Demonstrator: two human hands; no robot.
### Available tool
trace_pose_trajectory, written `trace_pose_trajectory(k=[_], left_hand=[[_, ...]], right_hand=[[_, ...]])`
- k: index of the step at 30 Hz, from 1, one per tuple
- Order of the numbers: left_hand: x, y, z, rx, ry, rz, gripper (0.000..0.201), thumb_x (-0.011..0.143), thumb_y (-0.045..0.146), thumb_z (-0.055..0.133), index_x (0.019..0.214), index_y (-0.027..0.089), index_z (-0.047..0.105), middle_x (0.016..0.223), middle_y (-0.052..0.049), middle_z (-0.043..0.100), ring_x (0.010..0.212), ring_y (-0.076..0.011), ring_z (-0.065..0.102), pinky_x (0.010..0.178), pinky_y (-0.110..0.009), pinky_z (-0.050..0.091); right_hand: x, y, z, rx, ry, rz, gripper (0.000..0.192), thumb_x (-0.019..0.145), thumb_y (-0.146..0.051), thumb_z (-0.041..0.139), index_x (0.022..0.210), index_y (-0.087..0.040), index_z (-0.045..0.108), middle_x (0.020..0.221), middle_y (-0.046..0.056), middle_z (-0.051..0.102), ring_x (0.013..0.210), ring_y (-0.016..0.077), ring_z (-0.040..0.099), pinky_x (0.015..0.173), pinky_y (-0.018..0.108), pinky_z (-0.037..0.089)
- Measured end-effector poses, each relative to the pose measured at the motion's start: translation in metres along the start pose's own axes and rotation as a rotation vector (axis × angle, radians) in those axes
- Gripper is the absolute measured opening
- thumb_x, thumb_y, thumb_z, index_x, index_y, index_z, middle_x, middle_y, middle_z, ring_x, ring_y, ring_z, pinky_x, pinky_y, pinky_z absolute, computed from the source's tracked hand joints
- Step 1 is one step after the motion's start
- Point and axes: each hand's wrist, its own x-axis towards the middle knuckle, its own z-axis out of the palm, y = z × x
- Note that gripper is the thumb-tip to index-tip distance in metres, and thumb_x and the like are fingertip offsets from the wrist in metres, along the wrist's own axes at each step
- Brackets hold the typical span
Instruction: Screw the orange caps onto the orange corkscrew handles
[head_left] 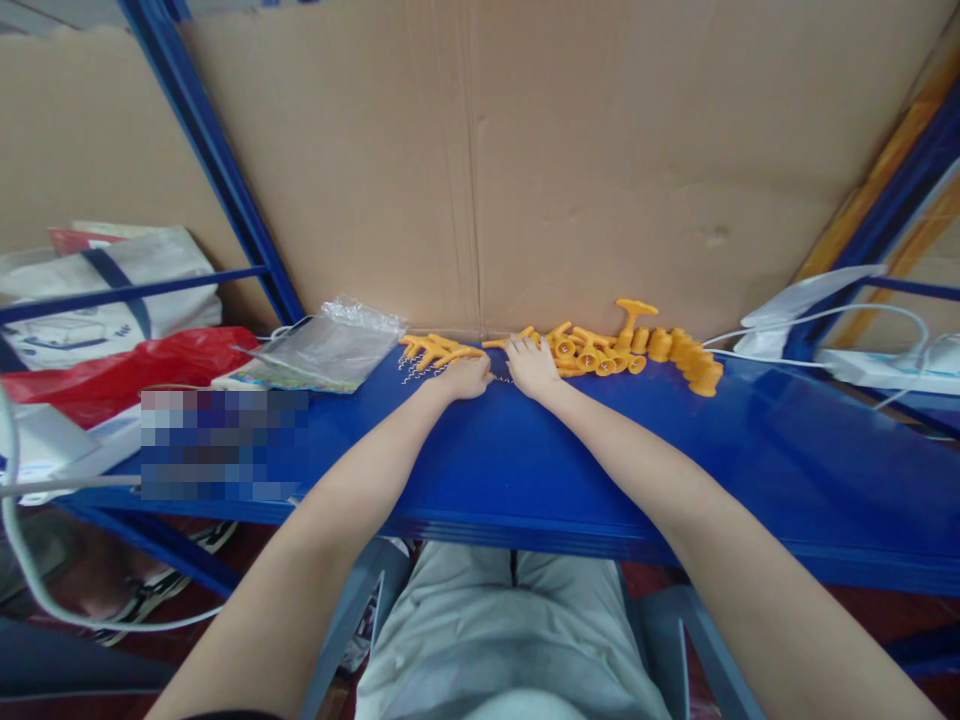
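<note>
Both my arms reach across a blue table (pixel 525 470) to its far edge by a cardboard wall. My left hand (pixel 466 378) rests with fingers curled beside a small pile of orange plastic pieces (pixel 431 350) and some thin metal springs (pixel 411 372). Whether it holds a piece I cannot tell. My right hand (pixel 531 366) lies flat with fingers spread, touching the left end of a row of orange plastic parts (pixel 600 355). A T-shaped orange part (pixel 632 315) stands upright in that row, and several orange caps (pixel 694 365) lie further right.
A clear plastic bag (pixel 330 345) lies on the table's left over printed paper, with a red bag (pixel 112 370) and a white bag (pixel 105 290) beyond. A white power strip (pixel 885 368) with cables sits at right. Blue shelf posts (pixel 217 160) frame both sides.
</note>
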Motion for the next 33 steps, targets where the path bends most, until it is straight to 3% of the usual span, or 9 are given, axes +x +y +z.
trace_pose_trajectory(k=[7,14,18,25,33], left_hand=[[-0.002,0.002,-0.001,0.018,-0.001,-0.004,0.024,0.098,0.030,0.047,0.112,0.016,0.061,0.124,-0.014,0.070,0.120,-0.0270,0.064,0.101,-0.036,0.049],[-0.002,0.005,-0.002,-0.002,-0.026,-0.014,0.023,0.098,0.026,0.046,0.112,0.015,0.061,0.123,-0.015,0.070,0.117,-0.0280,0.066,0.101,-0.038,0.049],[-0.003,0.005,-0.003,-0.023,-0.021,-0.019,0.021,0.098,0.023,0.047,0.111,0.016,0.061,0.124,-0.014,0.070,0.119,-0.0265,0.064,0.100,-0.035,0.050],[-0.007,0.006,-0.008,-0.059,-0.058,-0.069,0.021,0.098,0.023,0.046,0.112,0.017,0.061,0.126,-0.013,0.069,0.121,-0.0253,0.064,0.101,-0.034,0.050],[-0.003,0.004,-0.005,-0.036,-0.049,-0.067,0.023,0.097,0.027,0.046,0.111,0.017,0.062,0.126,-0.014,0.068,0.121,-0.0272,0.063,0.103,-0.037,0.049]], right_hand=[[0.001,0.003,0.001,-0.016,0.032,-0.038,0.052,0.099,-0.014,0.032,0.148,-0.006,0.049,0.157,0.022,0.045,0.150,0.0322,0.035,0.121,0.060,0.022],[0.003,0.004,0.005,-0.038,0.052,-0.060,0.052,0.099,-0.014,0.031,0.147,-0.005,0.050,0.156,0.021,0.047,0.148,0.0320,0.038,0.121,0.060,0.022],[0.009,0.014,-0.006,-0.025,0.108,-0.004,0.053,0.099,-0.012,0.027,0.146,-0.008,0.051,0.155,0.018,0.049,0.145,0.0308,0.042,0.120,0.063,0.021],[0.007,0.073,-0.043,0.042,0.278,0.384,0.052,0.096,-0.009,0.026,0.140,-0.009,0.054,0.147,0.019,0.056,0.133,0.0291,0.052,0.110,0.051,0.036],[-0.040,0.164,-0.054,0.012,0.305,0.659,0.049,0.091,-0.012,0.037,0.135,-0.012,0.059,0.137,0.021,0.062,0.126,0.0316,0.055,0.101,0.050,0.040]])
